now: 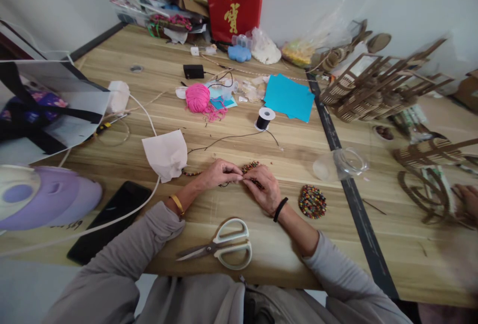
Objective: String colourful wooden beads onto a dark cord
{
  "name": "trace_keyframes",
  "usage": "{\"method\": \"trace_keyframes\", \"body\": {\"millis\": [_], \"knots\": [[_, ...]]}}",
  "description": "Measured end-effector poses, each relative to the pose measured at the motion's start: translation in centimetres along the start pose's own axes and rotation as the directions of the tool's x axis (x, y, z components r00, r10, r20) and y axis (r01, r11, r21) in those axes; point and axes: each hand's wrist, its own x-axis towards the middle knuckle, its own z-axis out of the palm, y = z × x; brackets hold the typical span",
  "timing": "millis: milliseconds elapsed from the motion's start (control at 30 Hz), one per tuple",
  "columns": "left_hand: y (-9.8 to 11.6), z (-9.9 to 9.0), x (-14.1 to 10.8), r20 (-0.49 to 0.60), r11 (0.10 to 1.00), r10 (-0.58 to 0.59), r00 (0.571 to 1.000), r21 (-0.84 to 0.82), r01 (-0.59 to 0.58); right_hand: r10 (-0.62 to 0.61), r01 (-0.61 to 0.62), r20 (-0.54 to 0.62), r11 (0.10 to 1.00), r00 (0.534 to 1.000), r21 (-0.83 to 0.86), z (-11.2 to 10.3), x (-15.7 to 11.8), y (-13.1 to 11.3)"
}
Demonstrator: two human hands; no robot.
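My left hand (221, 173) and my right hand (263, 187) meet fingertip to fingertip over the table, both pinched closed. What lies between the fingertips is too small to make out. A strand of small multicoloured beads (250, 166) lies just behind and under my right hand, and a few more beads (192, 173) show beside my left wrist. A coiled bead strand (312, 201) rests to the right of my right wrist. White-handled scissors (232, 244) lie nearer my body. Behind my hands stands a spool of black cord (263, 119), with dark cord trailing left.
Pink yarn (197, 98), blue sheets (289, 97) and a black adapter (193, 71) lie farther back. At left are white paper (166, 156), a black phone (112, 219) and a purple-white device (56, 197). Brown woven baskets (368, 95) and another person's hand (466, 198) are at right.
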Motion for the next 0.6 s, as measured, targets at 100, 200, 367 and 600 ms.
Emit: {"method": "trace_keyframes", "body": {"millis": [100, 200, 367, 600], "knots": [[-0.1, -0.1, 0.0, 0.004, 1.000, 0.001, 1.000, 0.002, -0.001, -0.012, 0.012, -0.004, 1.000, 1.000, -0.003, 0.0, 0.0, 0.0], [0.0, -0.1, 0.0, 0.005, 1.000, 0.004, 1.000, 0.008, -0.004, -0.015, 0.015, -0.003, 1.000, 1.000, -0.018, 0.1, 0.0, -0.2], [0.0, 0.0, 0.0, -0.004, 1.000, 0.003, 1.000, 0.023, -0.003, -0.004, 0.005, 0.023, 0.999, 1.000, -0.035, -0.1, 0.1, -0.9], [0.2, 0.1, 0.0, -0.035, 0.998, -0.016, 0.999, -0.054, 0.014, 0.129, -0.121, 0.018, 0.962, 0.991, -0.247, -4.2, 1.5, 1.3]]}}
